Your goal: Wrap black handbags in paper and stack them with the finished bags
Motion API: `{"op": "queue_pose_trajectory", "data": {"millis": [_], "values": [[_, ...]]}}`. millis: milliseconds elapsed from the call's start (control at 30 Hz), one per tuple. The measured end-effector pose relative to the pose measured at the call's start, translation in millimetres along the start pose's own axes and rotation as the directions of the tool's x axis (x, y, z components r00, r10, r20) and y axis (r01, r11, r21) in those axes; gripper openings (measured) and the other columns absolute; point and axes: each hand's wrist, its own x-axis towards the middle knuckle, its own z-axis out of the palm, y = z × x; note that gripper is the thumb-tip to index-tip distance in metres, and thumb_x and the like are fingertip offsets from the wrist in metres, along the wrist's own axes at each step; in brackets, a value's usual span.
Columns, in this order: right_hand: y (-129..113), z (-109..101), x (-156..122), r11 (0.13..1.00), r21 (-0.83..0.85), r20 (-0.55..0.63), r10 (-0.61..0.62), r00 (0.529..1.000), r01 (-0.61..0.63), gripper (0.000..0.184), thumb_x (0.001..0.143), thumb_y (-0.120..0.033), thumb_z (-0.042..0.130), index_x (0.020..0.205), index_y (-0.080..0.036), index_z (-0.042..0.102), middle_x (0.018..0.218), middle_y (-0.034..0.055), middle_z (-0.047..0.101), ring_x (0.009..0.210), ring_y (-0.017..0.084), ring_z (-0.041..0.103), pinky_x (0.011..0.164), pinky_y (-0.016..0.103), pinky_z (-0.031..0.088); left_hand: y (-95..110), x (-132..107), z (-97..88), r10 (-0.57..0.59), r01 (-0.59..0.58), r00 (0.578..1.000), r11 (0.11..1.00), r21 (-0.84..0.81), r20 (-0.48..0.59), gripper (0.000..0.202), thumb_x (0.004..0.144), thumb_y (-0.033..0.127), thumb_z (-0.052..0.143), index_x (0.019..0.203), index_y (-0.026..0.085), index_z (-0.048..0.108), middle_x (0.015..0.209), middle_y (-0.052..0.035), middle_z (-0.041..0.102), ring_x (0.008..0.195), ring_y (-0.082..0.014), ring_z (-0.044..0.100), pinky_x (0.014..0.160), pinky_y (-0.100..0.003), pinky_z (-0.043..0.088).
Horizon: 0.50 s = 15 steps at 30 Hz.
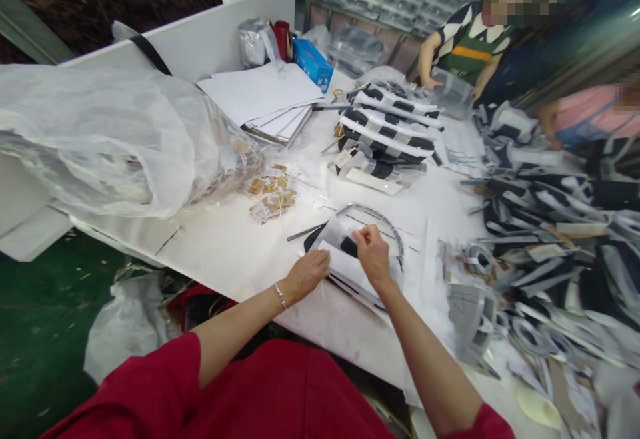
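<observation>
A folded black-and-white striped garment in a clear plastic bag [345, 262] lies on the white table [225, 252] in front of me. My left hand [306, 273], a bracelet on its wrist, rests on the left edge of the package with the fingers curled down on it. My right hand [373, 252] pinches the top of the package near its flap, fingers closed. A thin grey strip [305, 231] lies just left of the package.
A stack of packed striped garments [387, 135] sits farther back. Small packets of brown tags [270, 192] lie left, beside a large clear plastic bag [100, 139]. White sheets [265, 99] and a blue box [313, 64] stand behind. A heap of striped garments [550, 225] fills the right. Two people work at the far side.
</observation>
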Motion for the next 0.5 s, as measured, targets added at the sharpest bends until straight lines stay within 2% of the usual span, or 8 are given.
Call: {"op": "queue_pose_trajectory", "data": {"millis": [100,133,200,267,333,400,500], "values": [[2.8,29.1,-42.4,0.986,-0.109,0.195,-0.106,0.975,0.129,0.017,0.089,-0.034,0.047,0.078,-0.024,0.052,0.07,0.0013,0.061,0.064,0.017,0.055,0.064,0.028,0.041,-1.7,-1.6,3.4,-0.057,0.051,0.996,0.995,-0.082,-0.066,0.022,0.098,0.018,0.043,0.114,0.015,0.057,0.121,-0.0098,0.065,0.116,-0.0193,0.059,0.104,-0.037,0.048],[5.7,38.0,-54.5,0.981,-0.133,0.204,-0.11,0.973,0.139,0.016,0.09,-0.032,0.046,0.077,-0.024,0.053,0.07,0.0017,0.061,0.065,0.018,0.056,0.065,0.028,0.042,-2.0,-2.1,4.4,-0.096,0.087,0.991,0.991,-0.1,-0.088,0.022,0.098,0.018,0.042,0.114,0.015,0.057,0.122,-0.0102,0.064,0.117,-0.019,0.059,0.103,-0.037,0.049],[10.2,52.5,-73.4,0.982,-0.148,0.151,-0.096,0.984,0.118,0.016,0.09,-0.03,0.044,0.08,-0.024,0.055,0.072,0.0024,0.062,0.067,0.019,0.058,0.066,0.03,0.045,-2.3,-2.4,4.7,-0.19,0.176,0.975,0.977,-0.123,-0.118,0.027,0.097,0.018,0.044,0.122,0.014,0.054,0.131,-0.0134,0.059,0.119,-0.0197,0.058,0.098,-0.035,0.051],[9.0,62.2,-86.2,0.989,-0.093,0.082,-0.108,0.991,0.115,0.016,0.092,-0.028,0.042,0.088,-0.023,0.057,0.08,0.0043,0.064,0.075,0.02,0.061,0.072,0.032,0.048,-2.7,-1.6,3.0,-0.212,0.199,0.972,0.972,-0.128,-0.102,0.037,0.096,0.017,0.045,0.133,0.014,0.046,0.141,-0.0149,0.051,0.122,-0.0197,0.056,0.095,-0.034,0.052],[1.6,66.7,-95.7,0.989,-0.006,0.038,-0.146,0.989,0.147,0.018,0.092,-0.027,0.042,0.098,-0.023,0.058,0.091,0.007,0.066,0.087,0.022,0.064,0.081,0.036,0.051,-4.4,-0.3,0.9,-0.139,0.13,0.989,0.982,-0.134,-0.058,0.041,0.096,0.014,0.046,0.136,0.017,0.045,0.14,-0.0115,0.054,0.121,-0.0181,0.057,0.098,-0.034,0.05],[-7.5,65.8,-104.9,0.985,0.07,0.015,-0.157,0.987,0.156,0.018,0.092,-0.028,0.044,0.102,-0.023,0.059,0.098,0.0084,0.067,0.095,0.022,0.064,0.088,0.038,0.051,-8.0,0.4,0.3,-0.036,0.035,0.999,0.989,-0.144,-0.01,0.035,0.095,0.013,0.046,0.13,0.019,0.054,0.129,-0.0072,0.063,0.12,-0.0172,0.057,0.102,-0.036,0.046],[-11.9,56.8,-123.1,0.992,0.124,-0.044,-0.018,0.999,0.023,0.016,0.092,-0.033,0.05,0.098,-0.023,0.061,0.091,0.0059,0.069,0.086,0.021,0.067,0.083,0.035,0.053,-16.8,0.3,2.3,0.063,-0.057,0.997,0.988,-0.145,0.035,0.028,0.095,0.014,0.049,0.119,0.02,0.062,0.124,-0.0055,0.067,0.122,-0.019,0.056,0.101,-0.038,0.045]]}}
